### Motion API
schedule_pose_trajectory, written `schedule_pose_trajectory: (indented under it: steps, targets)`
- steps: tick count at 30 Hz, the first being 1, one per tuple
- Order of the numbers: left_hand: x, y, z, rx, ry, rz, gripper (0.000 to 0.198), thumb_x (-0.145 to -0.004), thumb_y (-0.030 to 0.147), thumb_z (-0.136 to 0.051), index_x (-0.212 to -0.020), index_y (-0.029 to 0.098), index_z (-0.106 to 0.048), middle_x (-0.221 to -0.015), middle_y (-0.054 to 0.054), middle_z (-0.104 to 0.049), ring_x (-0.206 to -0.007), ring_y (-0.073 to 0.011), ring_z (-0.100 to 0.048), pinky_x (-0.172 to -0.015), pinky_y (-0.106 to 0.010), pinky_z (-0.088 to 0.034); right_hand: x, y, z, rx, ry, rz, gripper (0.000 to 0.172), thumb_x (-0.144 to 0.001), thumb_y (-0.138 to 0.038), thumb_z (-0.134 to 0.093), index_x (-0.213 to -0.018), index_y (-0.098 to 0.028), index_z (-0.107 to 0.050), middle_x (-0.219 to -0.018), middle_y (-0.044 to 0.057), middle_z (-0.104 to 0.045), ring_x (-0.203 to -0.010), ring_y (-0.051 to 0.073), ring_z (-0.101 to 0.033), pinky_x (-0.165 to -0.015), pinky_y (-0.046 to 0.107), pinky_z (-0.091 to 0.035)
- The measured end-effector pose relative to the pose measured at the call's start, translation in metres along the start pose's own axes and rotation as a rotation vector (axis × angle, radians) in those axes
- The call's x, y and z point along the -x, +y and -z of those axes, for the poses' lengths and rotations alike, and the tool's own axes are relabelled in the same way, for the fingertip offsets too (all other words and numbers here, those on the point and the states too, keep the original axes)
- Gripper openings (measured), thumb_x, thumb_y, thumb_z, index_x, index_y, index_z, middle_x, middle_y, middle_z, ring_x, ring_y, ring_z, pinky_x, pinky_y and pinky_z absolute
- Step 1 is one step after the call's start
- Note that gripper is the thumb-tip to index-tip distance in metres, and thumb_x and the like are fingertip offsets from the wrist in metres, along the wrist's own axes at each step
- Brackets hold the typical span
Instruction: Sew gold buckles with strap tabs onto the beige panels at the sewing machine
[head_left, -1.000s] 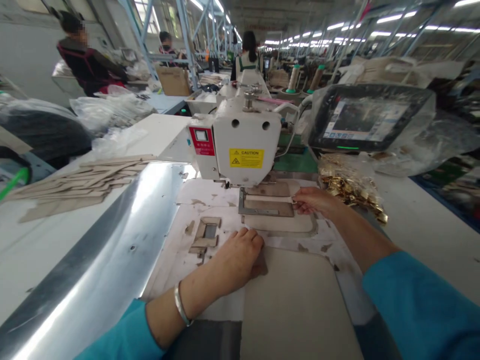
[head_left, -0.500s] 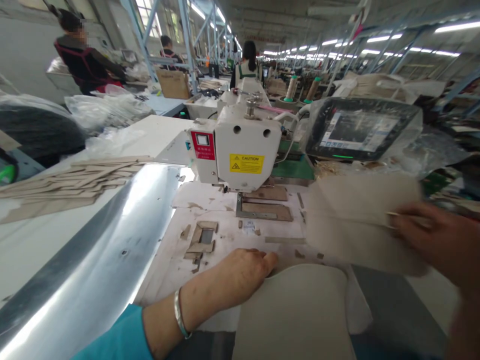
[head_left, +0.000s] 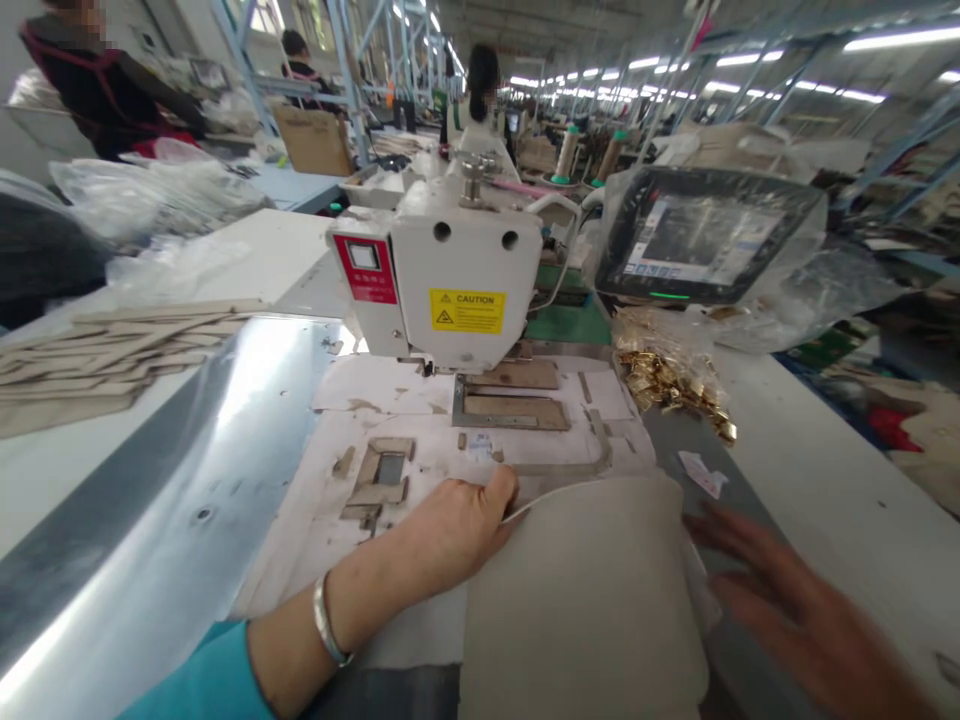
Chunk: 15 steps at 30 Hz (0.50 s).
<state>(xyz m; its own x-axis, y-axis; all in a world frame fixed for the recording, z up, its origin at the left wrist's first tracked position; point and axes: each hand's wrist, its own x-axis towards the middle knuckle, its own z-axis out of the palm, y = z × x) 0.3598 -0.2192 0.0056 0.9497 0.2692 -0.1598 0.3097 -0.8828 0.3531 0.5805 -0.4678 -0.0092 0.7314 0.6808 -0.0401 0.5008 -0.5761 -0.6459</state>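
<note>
My left hand, with a silver bangle on its wrist, pinches the upper left edge of a beige panel. The panel lies at the near side of a white template sheet. To the panel's right, my right hand is blurred, its fingers apart and nothing in them. Beyond both hands stands a white sewing machine head with a yellow caution label. A metal frame sits on the sheet under the head.
Beige strips are piled on the left table. Gold-coloured metal pieces in plastic lie at right, below a plastic-wrapped screen. A scrap of paper is near my right hand. People and thread cones are farther back.
The beige piece my right hand held up at right is gone from view, uncovering the gold-coloured pieces. My right hand has come down with fingers spread. The view has shifted slightly.
</note>
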Motion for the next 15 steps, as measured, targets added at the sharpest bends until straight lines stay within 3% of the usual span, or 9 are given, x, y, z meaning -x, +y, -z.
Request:
schedule_pose_trajectory:
  steps: [4,6,9,12,15]
  targets:
    - [0.000,-0.005,-0.002,0.115,0.063,0.094,0.016,-0.098,0.032,-0.044,-0.107,0.020,-0.041,-0.074,-0.002,-0.066,-0.072,-0.0241,-0.070,-0.060,-0.030,-0.051,-0.010,-0.022,-0.029,-0.185,-0.266,-0.025,0.048,-0.076,-0.052,-0.061,-0.116,-0.025,-0.063,-0.108,0.010,-0.072,-0.092,0.030,-0.069,-0.079,0.038,-0.058]
    - [0.000,-0.007,-0.004,0.150,0.102,0.126,0.026,-0.096,0.032,-0.048,-0.116,0.018,-0.039,-0.079,-0.003,-0.068,-0.074,-0.0237,-0.070,-0.063,-0.030,-0.052,-0.027,-0.020,-0.022,-0.225,-0.234,-0.121,0.046,-0.077,-0.049,-0.060,-0.115,-0.024,-0.063,-0.102,0.009,-0.073,-0.080,0.029,-0.071,-0.068,0.036,-0.059]
    - [0.000,-0.006,-0.006,0.063,0.142,0.115,0.039,-0.095,0.032,-0.049,-0.128,0.016,-0.037,-0.081,-0.004,-0.068,-0.071,-0.0238,-0.069,-0.062,-0.032,-0.052,-0.055,-0.007,0.001,-0.226,-0.033,-0.281,0.042,-0.074,-0.042,-0.063,-0.111,-0.023,-0.065,-0.092,0.009,-0.074,-0.072,0.029,-0.070,-0.056,0.034,-0.057]
    - [0.001,0.000,-0.010,-0.060,0.141,-0.031,0.019,-0.098,0.028,-0.041,-0.110,0.018,-0.054,-0.085,-0.005,-0.067,-0.072,-0.0205,-0.067,-0.063,-0.030,-0.053,-0.082,-0.003,0.009,-0.255,0.033,-0.297,0.034,-0.075,-0.035,-0.063,-0.106,-0.021,-0.067,-0.089,0.010,-0.074,-0.071,0.028,-0.070,-0.056,0.033,-0.056]
    - [0.001,0.006,-0.015,-0.111,0.198,-0.208,0.020,-0.098,0.025,-0.041,-0.093,0.018,-0.059,-0.095,-0.006,-0.066,-0.085,-0.0208,-0.065,-0.076,-0.034,-0.054,-0.110,-0.017,-0.009,-0.239,-0.024,-0.191,0.036,-0.082,-0.034,-0.056,-0.115,-0.019,-0.062,-0.094,0.010,-0.073,-0.078,0.026,-0.070,-0.059,0.031,-0.056]
